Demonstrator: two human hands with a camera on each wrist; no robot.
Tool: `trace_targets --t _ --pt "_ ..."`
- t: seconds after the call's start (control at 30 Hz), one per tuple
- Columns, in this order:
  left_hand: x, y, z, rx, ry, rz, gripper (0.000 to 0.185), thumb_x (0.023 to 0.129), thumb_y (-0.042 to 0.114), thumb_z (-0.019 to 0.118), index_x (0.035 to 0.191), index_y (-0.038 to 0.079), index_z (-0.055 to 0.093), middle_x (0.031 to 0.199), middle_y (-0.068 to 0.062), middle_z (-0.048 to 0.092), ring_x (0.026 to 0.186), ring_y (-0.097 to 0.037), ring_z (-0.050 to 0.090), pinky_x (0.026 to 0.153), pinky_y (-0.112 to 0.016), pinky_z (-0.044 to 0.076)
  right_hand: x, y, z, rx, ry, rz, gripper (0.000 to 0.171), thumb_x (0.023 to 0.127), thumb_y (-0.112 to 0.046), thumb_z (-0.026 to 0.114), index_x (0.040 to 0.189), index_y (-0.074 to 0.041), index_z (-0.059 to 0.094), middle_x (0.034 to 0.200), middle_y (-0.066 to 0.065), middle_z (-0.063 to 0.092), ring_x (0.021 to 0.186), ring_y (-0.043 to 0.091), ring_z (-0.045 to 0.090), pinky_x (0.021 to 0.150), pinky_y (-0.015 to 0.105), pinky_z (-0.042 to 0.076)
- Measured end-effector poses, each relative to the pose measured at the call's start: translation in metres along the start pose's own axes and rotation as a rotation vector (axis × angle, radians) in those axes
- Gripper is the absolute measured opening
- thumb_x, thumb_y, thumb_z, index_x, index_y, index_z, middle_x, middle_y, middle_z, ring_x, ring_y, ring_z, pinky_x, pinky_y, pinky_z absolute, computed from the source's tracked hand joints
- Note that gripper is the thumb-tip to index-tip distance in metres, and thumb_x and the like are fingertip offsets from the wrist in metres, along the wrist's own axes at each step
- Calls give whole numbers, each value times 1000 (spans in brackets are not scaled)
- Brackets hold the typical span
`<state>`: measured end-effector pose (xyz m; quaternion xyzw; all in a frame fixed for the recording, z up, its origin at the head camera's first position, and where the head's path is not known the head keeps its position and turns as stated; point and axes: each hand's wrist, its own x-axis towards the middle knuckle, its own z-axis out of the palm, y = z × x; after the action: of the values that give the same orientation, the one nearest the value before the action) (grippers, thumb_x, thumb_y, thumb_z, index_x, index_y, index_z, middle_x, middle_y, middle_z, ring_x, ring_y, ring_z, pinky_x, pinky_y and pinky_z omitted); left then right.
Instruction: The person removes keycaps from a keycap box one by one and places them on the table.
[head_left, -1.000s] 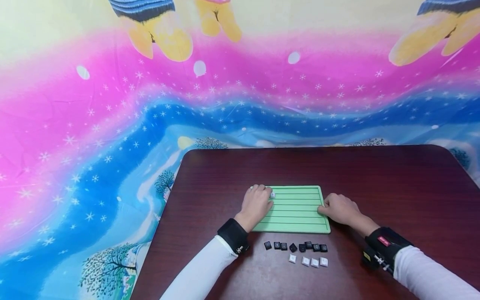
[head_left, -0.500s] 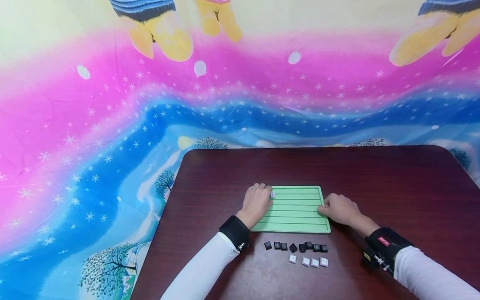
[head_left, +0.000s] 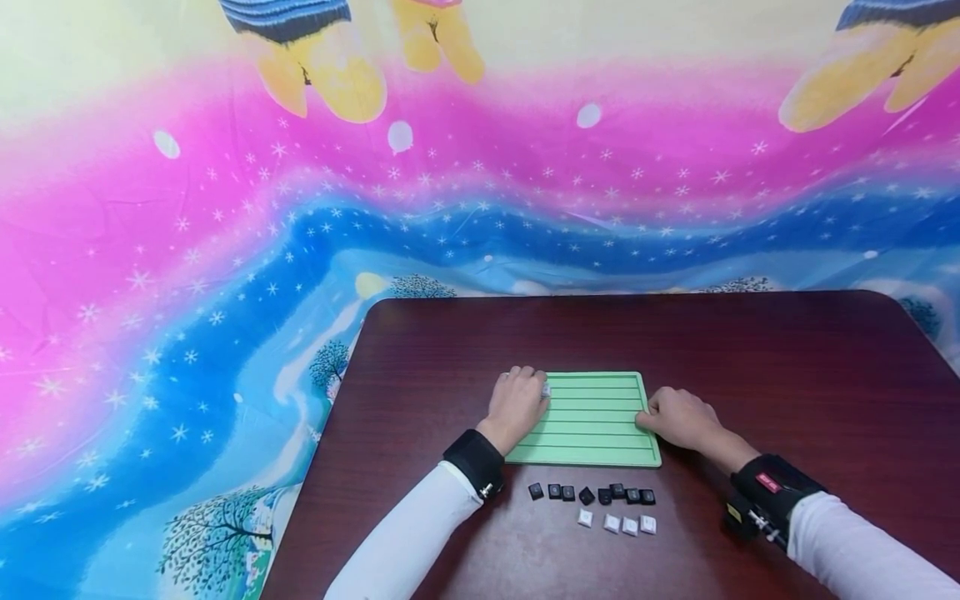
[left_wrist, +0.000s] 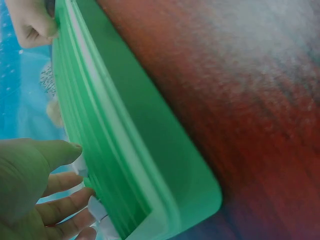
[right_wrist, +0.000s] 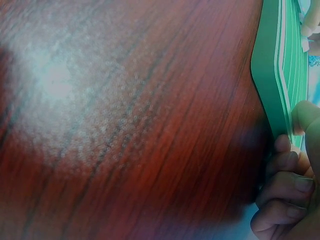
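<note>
Left hand (head_left: 516, 406) barely shifted, fingers pinching white keycap (head_left: 545, 389) at green tray (head_left: 592, 433) ten o'clock corner; right hand (head_left: 678, 419) gripping three o'clock edge.

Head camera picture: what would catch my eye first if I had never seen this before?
Probably the loud pink and blue starry cloth behind the dark wooden table. Then the green ridged board at the table's middle, with the left hand on its far left corner and the right hand on its right edge. Small black keycaps and white keycaps lie in rows just in front.
</note>
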<state>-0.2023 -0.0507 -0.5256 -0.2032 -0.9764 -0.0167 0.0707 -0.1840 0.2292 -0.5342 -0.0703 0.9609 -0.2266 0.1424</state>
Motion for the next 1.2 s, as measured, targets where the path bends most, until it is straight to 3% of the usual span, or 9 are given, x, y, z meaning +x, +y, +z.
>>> trace_targets --t 0.53,0.8,1.2 --pt "4 3 1 20 -23 10 13 96 26 66 105 17 72 101 1 72 93 -17 65 76 -32 53 -1 0 -1 5 9 -6 43 89 -27 64 54 -19 39 52 -8 27 48 10 26 49 24 18" --pt "6 4 2 40 -33 22 16 100 27 62 106 21 76 102 3 73 93 -17 64 73 -32 49 -2 -1 -2 10 4 -7 43 89 -27 64 54 -19 40 52 -8 27 48 10 26 49 24 18" --pt "6 2 -1 28 -14 33 15 99 26 63 101 22 77 96 5 73 90 -17 65 76 -33 52 -1 1 1 4 4 -4 43 89 -28 63 54 -20 39 52 -9 27 48 9 26 48 24 18"
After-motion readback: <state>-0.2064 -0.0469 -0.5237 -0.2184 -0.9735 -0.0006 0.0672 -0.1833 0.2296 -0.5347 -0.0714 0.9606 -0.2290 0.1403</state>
